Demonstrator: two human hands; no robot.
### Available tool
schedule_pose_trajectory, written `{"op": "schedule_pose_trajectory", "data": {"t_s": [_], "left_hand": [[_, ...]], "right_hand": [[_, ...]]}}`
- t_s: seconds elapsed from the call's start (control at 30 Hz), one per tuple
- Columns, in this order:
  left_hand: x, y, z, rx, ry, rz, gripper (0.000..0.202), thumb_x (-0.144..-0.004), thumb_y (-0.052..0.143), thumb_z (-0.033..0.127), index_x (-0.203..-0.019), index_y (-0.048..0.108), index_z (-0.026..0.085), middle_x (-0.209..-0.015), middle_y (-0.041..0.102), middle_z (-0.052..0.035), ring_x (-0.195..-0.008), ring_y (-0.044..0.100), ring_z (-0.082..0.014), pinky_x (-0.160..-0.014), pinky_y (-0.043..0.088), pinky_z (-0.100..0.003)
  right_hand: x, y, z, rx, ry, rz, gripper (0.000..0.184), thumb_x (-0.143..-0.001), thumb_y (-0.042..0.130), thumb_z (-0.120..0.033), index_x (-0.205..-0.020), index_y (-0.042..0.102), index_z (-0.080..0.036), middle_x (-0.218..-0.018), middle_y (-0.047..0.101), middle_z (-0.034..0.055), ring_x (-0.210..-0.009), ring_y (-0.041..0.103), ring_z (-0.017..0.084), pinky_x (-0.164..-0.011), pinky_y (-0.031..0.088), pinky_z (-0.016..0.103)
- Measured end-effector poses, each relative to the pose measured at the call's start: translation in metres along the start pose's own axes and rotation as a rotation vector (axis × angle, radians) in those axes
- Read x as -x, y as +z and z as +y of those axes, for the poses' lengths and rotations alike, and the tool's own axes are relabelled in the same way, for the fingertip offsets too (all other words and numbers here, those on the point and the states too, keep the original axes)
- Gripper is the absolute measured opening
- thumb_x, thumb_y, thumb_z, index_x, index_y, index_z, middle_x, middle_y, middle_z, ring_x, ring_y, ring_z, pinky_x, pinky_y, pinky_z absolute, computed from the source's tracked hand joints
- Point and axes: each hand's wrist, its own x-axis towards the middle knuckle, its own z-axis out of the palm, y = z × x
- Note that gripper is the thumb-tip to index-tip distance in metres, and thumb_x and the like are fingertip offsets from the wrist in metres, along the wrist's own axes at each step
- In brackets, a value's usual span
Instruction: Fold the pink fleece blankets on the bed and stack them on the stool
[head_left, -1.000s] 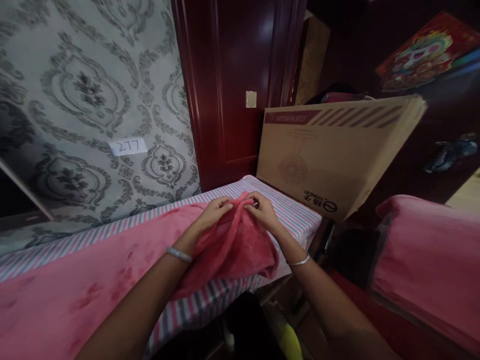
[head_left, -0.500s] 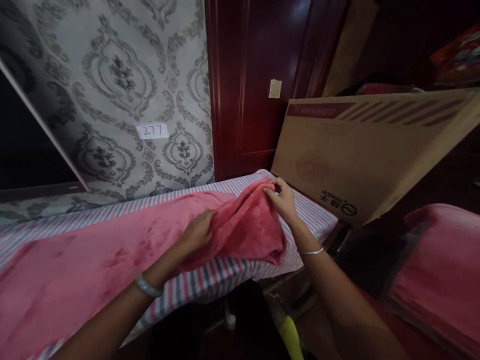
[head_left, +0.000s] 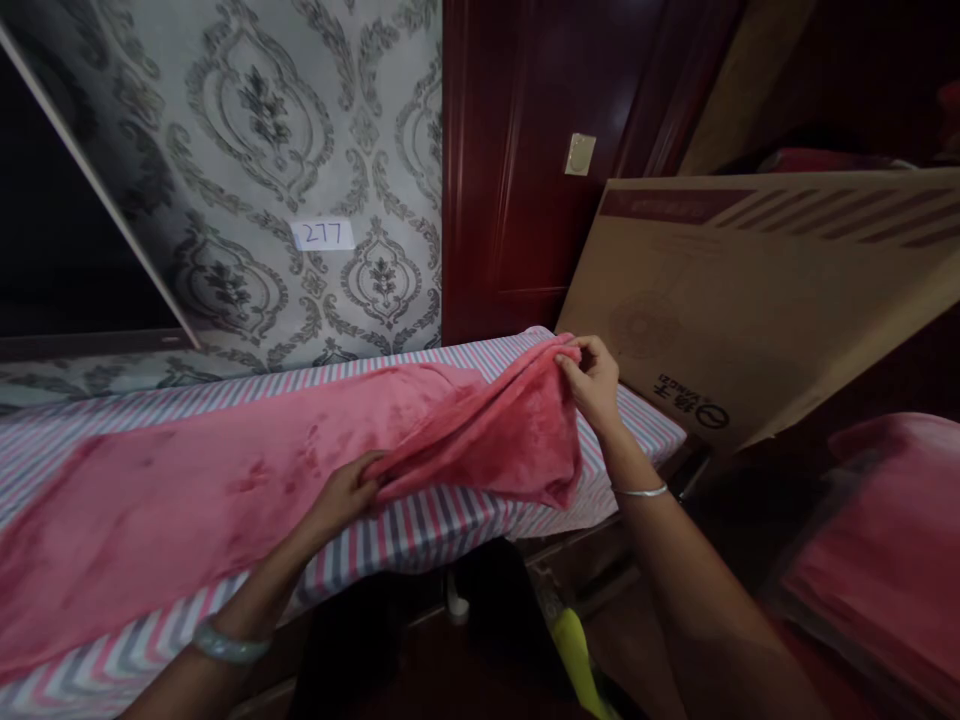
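Note:
A long pink plush blanket (head_left: pixel 202 490) lies along a table covered with a striped cloth (head_left: pixel 431 515). Its right end is lifted and folded over, showing a darker red-pink side. My right hand (head_left: pixel 596 380) pinches the upper corner of that end between thumb and fingers. Lower and to the left, my left hand (head_left: pixel 346 495) is closed on the near edge of the fold, beside the table's front edge. Between the two hands the blanket edge is drawn into a slanting line. My left fingertips are partly hidden by the cloth.
A large cardboard box (head_left: pixel 750 290) leans at the right behind the table. Folded pink fabric (head_left: pixel 885 560) sits at the lower right. A dark screen (head_left: pixel 67 230) stands at the left. A card marked 277 (head_left: pixel 322 235) is on the patterned wall, beside a dark red door (head_left: pixel 510 150).
My left hand has moved left and down to the blanket's near edge. My right hand still holds the corner, and the fold between them is stretched longer. The camera view has shifted slightly.

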Motion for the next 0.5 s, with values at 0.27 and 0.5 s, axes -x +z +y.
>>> {"op": "schedule_pose_trajectory", "data": {"t_s": [0.27, 0.5], "left_hand": [[-0.03, -0.043, 0.03, 0.844, -0.094, 0.0, 0.04, -0.06, 0.081, 0.014, -0.099, 0.077, 0.015, -0.092, 0.073, -0.0055, -0.066, 0.063, -0.014, -0.059, 0.056, -0.025], [-0.086, -0.045, 0.062, 0.704, 0.17, 0.105, 0.051, -0.075, 0.075, 0.032, -0.125, 0.065, 0.026, -0.129, 0.068, -0.008, -0.102, 0.069, -0.0222, -0.081, 0.059, -0.035]], "right_hand": [[-0.013, -0.018, 0.011, 0.091, 0.056, -0.205, 0.032, -0.078, 0.065, -0.044, -0.1, 0.07, -0.022, -0.094, 0.071, 0.0065, -0.089, 0.065, 0.026, -0.087, 0.053, 0.043], [-0.084, -0.037, 0.056, 0.125, 0.282, 0.095, 0.015, -0.084, 0.059, -0.032, -0.089, 0.062, -0.019, -0.08, 0.061, 0.0015, -0.07, 0.056, 0.017, -0.07, 0.051, 0.033]]}}
